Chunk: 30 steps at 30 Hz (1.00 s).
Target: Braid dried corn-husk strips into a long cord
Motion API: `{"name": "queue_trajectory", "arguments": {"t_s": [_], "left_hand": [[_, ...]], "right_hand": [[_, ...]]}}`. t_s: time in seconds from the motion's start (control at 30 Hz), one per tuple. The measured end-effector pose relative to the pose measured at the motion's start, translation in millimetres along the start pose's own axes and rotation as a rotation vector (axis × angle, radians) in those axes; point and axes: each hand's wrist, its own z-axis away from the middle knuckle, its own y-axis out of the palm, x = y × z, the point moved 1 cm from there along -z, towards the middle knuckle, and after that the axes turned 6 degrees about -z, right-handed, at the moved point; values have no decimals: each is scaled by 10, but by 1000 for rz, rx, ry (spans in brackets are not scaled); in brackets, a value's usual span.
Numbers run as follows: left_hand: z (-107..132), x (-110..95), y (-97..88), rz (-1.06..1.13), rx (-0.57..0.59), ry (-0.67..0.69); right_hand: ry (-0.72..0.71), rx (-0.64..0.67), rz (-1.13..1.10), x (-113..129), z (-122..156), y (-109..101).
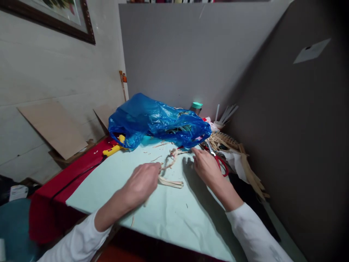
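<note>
One blue bag [147, 116], one yellow glue gun [113, 150] and one pair of scissors [222, 165] lie around one twisted cord [173, 162] and one bundle of strips [171, 182] at the centre of the frame. The left hand [143, 182] is curled closed, gripping the strips; the right hand [205, 163], fingers bent, reaches the cord's far end, its grip unclear.

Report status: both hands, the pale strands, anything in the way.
Left hand closed on pale strands. Right hand near blue bag, grip unclear. Blue bag just beyond the work; red-handled scissors beside right hand.
</note>
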Motion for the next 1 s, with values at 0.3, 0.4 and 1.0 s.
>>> {"name": "queue_trajectory", "arguments": {"t_s": [0.3,0.4,1.0], "left_hand": [[-406,-436,147,393,967,651],[-745,-390,315,504,1241,575],[-1222,159,-48,853,462,55]], "right_hand": [[-82,31,-501,86,-241,346],[-28,-57,-729,-10,-220,337],[51,-322,-1213,26,-178,316]]}}
